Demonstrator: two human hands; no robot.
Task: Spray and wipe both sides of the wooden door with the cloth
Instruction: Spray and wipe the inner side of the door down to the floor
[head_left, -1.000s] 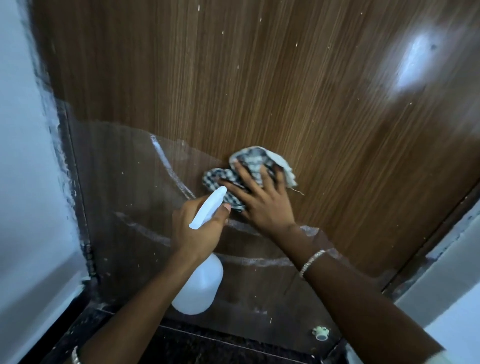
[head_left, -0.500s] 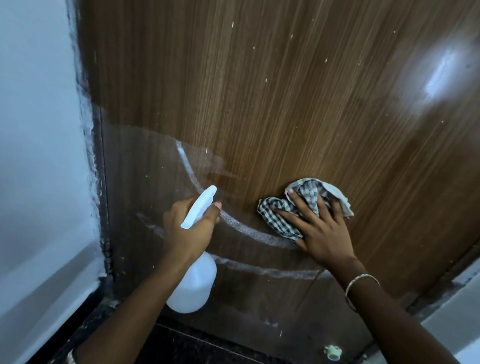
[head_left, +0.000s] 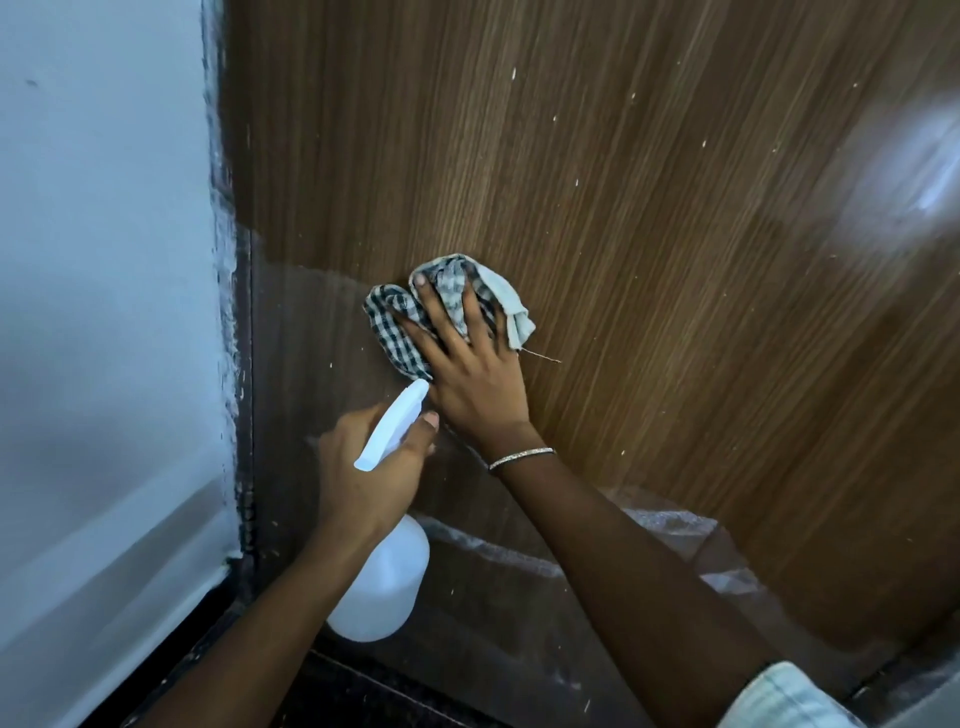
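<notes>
The right hand (head_left: 470, 374) lies with its fingers spread and nearly straight over the bunched checked cloth (head_left: 397, 332), pressing it flat against the wooden door (head_left: 649, 234); it grips nothing. The left hand (head_left: 363, 467) is curled round the neck of the white spray bottle (head_left: 384, 587), and the nozzle tip sits just beside the heel of the right hand. The step in hand appears to be wiping the lower left part of this face. Keep the pressure even so that the whole pad of cloth bears on the wood, not only the part under the fingertips. Work in overlapping passes along the grain, and carry each pass to the edge beside the white wall (head_left: 104, 260). Hold the nozzle clear of the wiping wrist and aim it only at the door. White streaks (head_left: 493, 551) show on the dull band lower down, near the dark floor (head_left: 363, 691); these probably need a further pass with a clean fold of cloth. Pale specks dot the wood above. The other face of the door is not in view, so its condition cannot be told.
</notes>
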